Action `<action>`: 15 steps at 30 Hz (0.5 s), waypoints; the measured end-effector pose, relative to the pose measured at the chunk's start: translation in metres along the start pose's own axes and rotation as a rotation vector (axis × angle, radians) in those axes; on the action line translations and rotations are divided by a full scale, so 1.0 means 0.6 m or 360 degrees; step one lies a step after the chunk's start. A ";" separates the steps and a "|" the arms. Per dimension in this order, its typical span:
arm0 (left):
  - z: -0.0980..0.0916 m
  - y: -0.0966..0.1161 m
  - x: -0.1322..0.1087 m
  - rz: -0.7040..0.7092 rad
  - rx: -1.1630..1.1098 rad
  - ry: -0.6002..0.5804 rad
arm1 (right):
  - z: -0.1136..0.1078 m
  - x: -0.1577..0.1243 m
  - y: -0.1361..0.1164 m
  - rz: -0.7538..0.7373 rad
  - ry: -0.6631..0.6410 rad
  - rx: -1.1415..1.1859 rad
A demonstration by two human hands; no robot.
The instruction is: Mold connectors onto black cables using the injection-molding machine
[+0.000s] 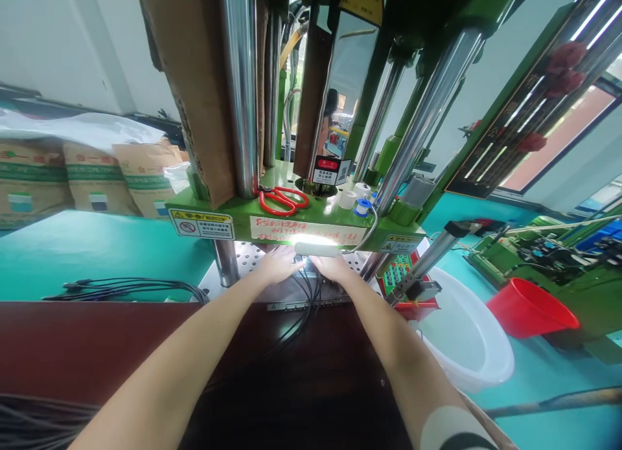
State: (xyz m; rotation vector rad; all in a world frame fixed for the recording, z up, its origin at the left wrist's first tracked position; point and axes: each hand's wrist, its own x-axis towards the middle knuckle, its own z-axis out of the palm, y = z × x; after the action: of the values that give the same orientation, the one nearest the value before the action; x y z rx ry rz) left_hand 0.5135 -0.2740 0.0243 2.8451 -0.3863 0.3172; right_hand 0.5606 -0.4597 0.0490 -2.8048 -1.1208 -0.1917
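Note:
Both my arms reach forward under the green plate [340, 210] of a vertical press. My left hand [278, 267] is at the left of a metal block [304, 269], its thumb pointing inward. My right hand [332, 267] is at the block's right side, close to the left one. The plate and a lit lamp bar [317, 249] hide most fingers of both hands, so what they grip cannot be made out. Black cables [311, 301] run out between my hands toward me, over the dark red tabletop [253, 353].
Red-handled scissors [284, 202] and a blue-white spool [362, 208] lie on the press plate. More black cables [131, 287] rest at left. A button panel [397, 272], white tub [466, 333] and red bucket [529, 307] stand right. Paper sacks [97, 178] are at the back left.

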 end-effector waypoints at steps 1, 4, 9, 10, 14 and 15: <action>0.000 -0.006 -0.005 0.0012 -0.0004 -0.0005 | -0.003 -0.008 0.003 0.0003 -0.0005 -0.0010; 0.002 -0.022 -0.014 0.0023 -0.0046 -0.0037 | -0.009 -0.029 0.011 -0.0001 -0.0034 -0.0044; 0.012 -0.032 -0.005 -0.0106 -0.0142 -0.0075 | -0.006 -0.032 0.015 0.0006 -0.0084 -0.0060; 0.014 -0.033 -0.002 -0.0118 -0.0159 -0.0078 | -0.005 -0.030 0.015 0.0010 -0.0090 -0.0056; 0.021 -0.033 0.005 -0.0184 -0.0222 -0.0071 | -0.003 -0.022 0.015 0.0038 -0.0074 -0.0014; 0.022 -0.032 0.006 -0.0202 -0.0236 -0.0064 | -0.003 -0.021 0.015 0.0047 -0.0061 0.0003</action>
State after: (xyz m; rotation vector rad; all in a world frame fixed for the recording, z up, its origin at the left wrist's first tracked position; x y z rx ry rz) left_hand 0.5246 -0.2603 0.0087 2.7182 -0.2250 0.1985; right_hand 0.5579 -0.4748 0.0482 -2.8331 -1.0860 -0.1349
